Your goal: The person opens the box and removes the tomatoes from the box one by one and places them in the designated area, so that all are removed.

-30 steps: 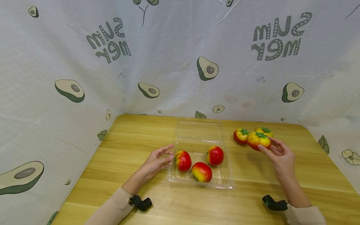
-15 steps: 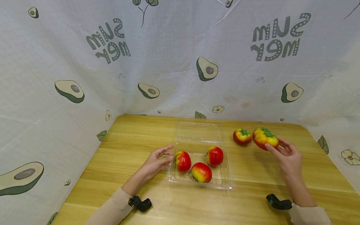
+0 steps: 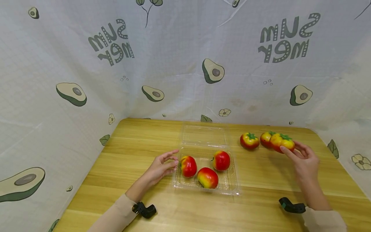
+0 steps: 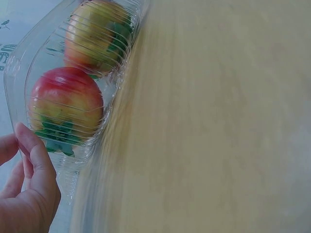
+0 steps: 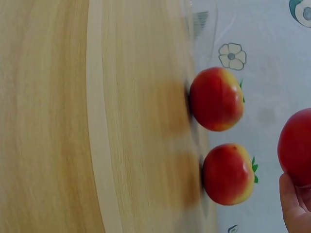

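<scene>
In the head view my right hand [image 3: 306,161] holds a red-and-yellow tomato [image 3: 281,143] with a green leafy top, thumb in front. It is raised off the table, as the right wrist view shows, where the held tomato [image 5: 299,145] is cut by the frame's edge. Two more tomatoes stand behind it, one to the left [image 3: 249,140] and one partly covered by the held one [image 3: 265,139]. My left hand [image 3: 159,167] has loosely bent fingers at the left edge of a clear plastic box [image 3: 207,191]. Inside lie three tomatoes, at the left [image 3: 188,166], front [image 3: 208,178] and right [image 3: 221,160].
The box's clear lid [image 3: 205,134] lies folded back behind it on the wooden table [image 3: 130,135]. A white curtain [image 3: 179,64] printed with avocados hangs around the table's back and sides. Each wrist wears a black camera mount [image 3: 145,210].
My right hand has moved to the right with the tomato, passing in front of the rear right one, which now shows on its left. My left hand and the box have stayed put.
</scene>
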Available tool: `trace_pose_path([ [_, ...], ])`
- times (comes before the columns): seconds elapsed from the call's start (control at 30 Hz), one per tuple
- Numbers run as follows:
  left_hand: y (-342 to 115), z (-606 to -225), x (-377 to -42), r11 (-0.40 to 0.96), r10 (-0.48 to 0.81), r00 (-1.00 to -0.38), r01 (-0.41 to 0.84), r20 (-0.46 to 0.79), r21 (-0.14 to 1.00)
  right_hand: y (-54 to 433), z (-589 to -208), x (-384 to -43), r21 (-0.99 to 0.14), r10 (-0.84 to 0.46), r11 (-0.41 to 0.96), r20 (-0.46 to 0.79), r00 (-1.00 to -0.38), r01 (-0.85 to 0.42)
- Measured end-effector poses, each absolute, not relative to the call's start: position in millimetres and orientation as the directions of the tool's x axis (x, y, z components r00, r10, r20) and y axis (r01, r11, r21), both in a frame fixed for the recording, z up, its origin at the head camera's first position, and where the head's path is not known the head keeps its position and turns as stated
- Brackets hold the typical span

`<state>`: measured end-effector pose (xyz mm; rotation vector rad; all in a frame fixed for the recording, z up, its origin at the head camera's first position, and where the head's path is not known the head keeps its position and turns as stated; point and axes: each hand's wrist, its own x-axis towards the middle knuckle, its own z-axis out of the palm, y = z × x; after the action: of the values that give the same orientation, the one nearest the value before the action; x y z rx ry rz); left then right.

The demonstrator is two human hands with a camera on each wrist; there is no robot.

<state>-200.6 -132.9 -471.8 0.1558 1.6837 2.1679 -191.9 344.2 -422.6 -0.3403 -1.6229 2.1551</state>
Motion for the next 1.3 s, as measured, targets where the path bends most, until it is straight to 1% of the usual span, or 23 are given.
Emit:
trace_pose_path([
  [0.23, -133, -472, -201, -0.203, 0.368, -0.918, -0.236, -0.149, 0.95, 351, -424, -194, -0.953, 0.499, -0.258, 0.007, -0.866, -0.156],
  [0.53, -133, -473, -201, -0.202, 0.366, -0.918, -0.238, -0.152, 0.95, 363, -427, -196, -0.958, 0.54, -0.276, -0.083, -0.837, -0.083],
  [0.63, -133, -473, -201, -0.202, 0.364, -0.919, -0.24, -0.154, 0.95, 367, -428, -198, -0.939, 0.541, -0.329, -0.102, -0.835, -0.098],
  [0.77, -133, -473, -201, -0.2, 0.364, -0.919, -0.236, -0.152, 0.951, 371, -430, -201, -0.889, 0.534, -0.431, -0.114, -0.838, -0.153],
  [0.9, -133, -472, -201, -0.203, 0.365, -0.919, -0.234, -0.149, 0.951, 374, -430, -204, -0.854, 0.536, -0.485, -0.123, -0.835, -0.186],
  [1.3, -132, -471, -200, -0.184, 0.362, -0.92, -0.229, -0.15, 0.956, 388, -430, -208, -0.86, 0.573, -0.491, -0.197, -0.795, -0.141],
])
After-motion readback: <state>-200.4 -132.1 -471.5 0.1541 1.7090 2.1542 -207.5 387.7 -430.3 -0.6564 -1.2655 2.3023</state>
